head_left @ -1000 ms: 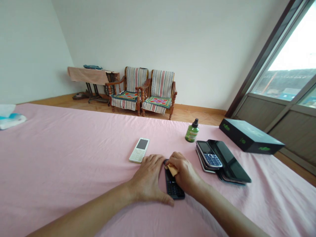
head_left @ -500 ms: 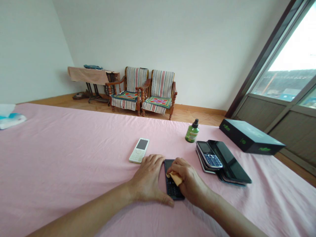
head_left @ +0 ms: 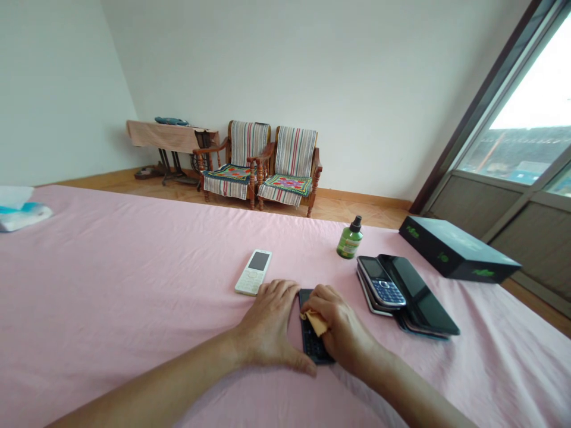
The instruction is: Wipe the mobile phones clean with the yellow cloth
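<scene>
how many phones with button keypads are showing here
3: a white phone just beyond the left hand, a dark phone under the yellow cloth in the right hand, and a blue-keyed phone atop the stack at right. Others may be hidden there.

right hand (head_left: 342,328) lower on the black phone (head_left: 307,343), yellow cloth (head_left: 317,324) shifted down with it

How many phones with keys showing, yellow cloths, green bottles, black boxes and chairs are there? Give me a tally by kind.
Phones with keys showing: 3 (black phone, white phone, blue phone)
Yellow cloth: 1
Green bottle: 1
Black box: 1
Chairs: 2 (left chair, right chair)
Total: 8
</scene>
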`<action>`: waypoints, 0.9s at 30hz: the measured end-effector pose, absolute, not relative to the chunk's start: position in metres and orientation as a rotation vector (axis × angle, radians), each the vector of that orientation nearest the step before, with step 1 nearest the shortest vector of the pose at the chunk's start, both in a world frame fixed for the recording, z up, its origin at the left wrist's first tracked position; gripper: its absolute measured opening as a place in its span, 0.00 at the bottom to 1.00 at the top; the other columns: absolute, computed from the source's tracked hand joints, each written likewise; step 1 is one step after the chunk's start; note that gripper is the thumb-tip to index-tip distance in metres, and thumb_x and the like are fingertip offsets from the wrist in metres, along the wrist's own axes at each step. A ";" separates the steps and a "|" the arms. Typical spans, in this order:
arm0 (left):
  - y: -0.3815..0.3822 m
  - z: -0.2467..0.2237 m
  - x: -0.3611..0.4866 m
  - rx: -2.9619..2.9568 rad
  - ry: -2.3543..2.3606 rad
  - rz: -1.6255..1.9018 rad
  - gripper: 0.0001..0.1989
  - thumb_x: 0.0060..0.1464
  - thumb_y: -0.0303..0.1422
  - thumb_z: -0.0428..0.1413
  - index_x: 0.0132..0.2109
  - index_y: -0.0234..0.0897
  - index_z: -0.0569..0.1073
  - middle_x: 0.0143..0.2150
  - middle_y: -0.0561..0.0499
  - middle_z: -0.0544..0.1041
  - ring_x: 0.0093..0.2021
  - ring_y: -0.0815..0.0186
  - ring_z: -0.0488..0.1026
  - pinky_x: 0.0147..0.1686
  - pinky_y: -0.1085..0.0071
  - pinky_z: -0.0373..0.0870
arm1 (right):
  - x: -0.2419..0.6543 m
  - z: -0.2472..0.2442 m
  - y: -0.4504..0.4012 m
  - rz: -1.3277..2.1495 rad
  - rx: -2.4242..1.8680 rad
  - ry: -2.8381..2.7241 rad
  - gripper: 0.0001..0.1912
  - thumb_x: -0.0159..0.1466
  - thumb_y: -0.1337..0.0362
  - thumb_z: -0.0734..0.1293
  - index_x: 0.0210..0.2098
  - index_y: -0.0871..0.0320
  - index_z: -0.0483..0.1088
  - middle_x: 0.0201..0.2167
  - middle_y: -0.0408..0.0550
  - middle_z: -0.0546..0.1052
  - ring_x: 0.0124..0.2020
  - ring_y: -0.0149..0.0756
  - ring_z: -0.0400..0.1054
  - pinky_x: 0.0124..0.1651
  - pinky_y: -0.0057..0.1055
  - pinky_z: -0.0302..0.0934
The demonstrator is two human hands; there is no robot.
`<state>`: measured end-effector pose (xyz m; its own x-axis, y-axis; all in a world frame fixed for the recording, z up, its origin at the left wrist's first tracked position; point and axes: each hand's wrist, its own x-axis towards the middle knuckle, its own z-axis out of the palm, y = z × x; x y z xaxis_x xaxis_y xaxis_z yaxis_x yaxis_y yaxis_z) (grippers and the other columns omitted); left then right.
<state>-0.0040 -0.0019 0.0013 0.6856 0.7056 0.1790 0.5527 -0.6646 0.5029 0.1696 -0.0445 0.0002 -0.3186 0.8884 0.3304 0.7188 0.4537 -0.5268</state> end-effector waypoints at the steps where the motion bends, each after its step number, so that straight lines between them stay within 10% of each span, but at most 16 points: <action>1: -0.002 0.001 -0.004 2.484 0.981 0.518 0.52 0.25 0.55 0.67 0.57 0.37 0.62 0.56 0.39 0.66 0.56 0.43 0.62 0.57 0.47 0.56 | 0.169 0.002 -0.051 0.399 -1.339 -2.133 0.18 0.51 0.84 0.59 0.33 0.60 0.73 0.32 0.49 0.71 0.37 0.38 0.63 0.39 0.32 0.57; 27: -0.002 0.000 -0.004 2.496 0.984 0.481 0.54 0.26 0.57 0.66 0.59 0.35 0.62 0.58 0.36 0.65 0.58 0.40 0.61 0.60 0.43 0.52 | 0.166 -0.011 -0.024 0.332 -1.364 -2.016 0.18 0.56 0.82 0.59 0.35 0.59 0.73 0.32 0.47 0.69 0.37 0.37 0.62 0.41 0.31 0.57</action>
<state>-0.0036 -0.0023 -0.0001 0.6910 0.7040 0.1639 0.5614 -0.6655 0.4919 0.1663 -0.0241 -0.0108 -0.2275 0.8942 0.3856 0.7233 0.4203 -0.5479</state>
